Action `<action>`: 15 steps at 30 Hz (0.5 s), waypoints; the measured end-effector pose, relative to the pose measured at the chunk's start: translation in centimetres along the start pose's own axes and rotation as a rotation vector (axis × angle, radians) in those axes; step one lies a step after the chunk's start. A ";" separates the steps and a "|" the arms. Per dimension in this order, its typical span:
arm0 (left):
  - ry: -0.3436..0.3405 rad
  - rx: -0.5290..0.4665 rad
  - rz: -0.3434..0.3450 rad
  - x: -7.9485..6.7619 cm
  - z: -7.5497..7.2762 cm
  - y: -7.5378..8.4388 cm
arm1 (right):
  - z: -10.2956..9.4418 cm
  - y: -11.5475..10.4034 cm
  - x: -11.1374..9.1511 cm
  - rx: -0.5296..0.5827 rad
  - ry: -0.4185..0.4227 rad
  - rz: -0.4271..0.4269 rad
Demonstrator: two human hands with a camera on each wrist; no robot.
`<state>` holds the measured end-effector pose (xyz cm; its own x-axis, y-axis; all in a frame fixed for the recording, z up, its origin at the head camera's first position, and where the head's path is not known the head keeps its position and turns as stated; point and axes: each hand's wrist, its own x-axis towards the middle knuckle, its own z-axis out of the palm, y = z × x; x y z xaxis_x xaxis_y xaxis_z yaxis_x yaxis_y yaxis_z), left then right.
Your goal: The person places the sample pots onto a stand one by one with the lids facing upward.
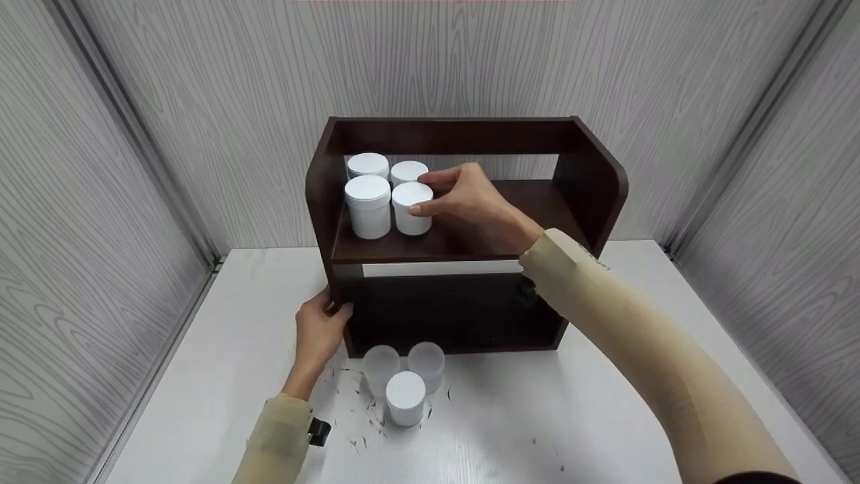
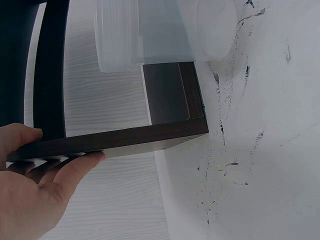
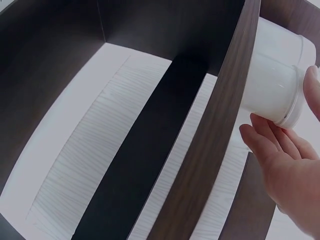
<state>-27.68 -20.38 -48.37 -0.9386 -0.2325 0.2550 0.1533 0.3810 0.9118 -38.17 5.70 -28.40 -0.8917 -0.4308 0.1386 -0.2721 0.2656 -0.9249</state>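
Note:
A dark brown two-tier shelf (image 1: 537, 202) stands on the table. On the left of its upper board are several white lidded jars in two rows. My right hand (image 1: 474, 198) pinches the front right jar (image 1: 412, 212) near its lid, thumb in front and fingers behind. In the right wrist view, the fingers of that hand (image 3: 290, 175) curve close around the lid end of the white jar (image 3: 270, 90). Lower down, my left hand (image 1: 317, 336) grips the shelf's left side panel (image 2: 120, 137), its thumb and fingers on opposite faces in the left wrist view.
Two translucent jars (image 1: 380, 366) and a white-lidded jar (image 1: 405, 398) stand together before the shelf's lower left corner. Dark scuffs mark the white table (image 1: 510, 417) around them. Grey wood-patterned walls (image 1: 222, 101) enclose the back and sides.

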 end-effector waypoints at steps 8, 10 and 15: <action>0.007 -0.004 0.007 0.1 0.1 -0.1 | 0.1 0.1 0.2 -0.001 0.006 0.002; 0.009 -0.005 0.011 0.1 0.1 0.0 | 0.1 0.1 0.2 0.002 0.008 0.002; 0.010 -0.019 0.012 0.0 0.1 0.0 | 0.1 0.3 0.4 0.016 0.006 0.009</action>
<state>-27.68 -20.32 -48.35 -0.9336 -0.2367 0.2689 0.1704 0.3666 0.9146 -38.59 5.55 -28.64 -0.8963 -0.4233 0.1322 -0.2583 0.2559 -0.9316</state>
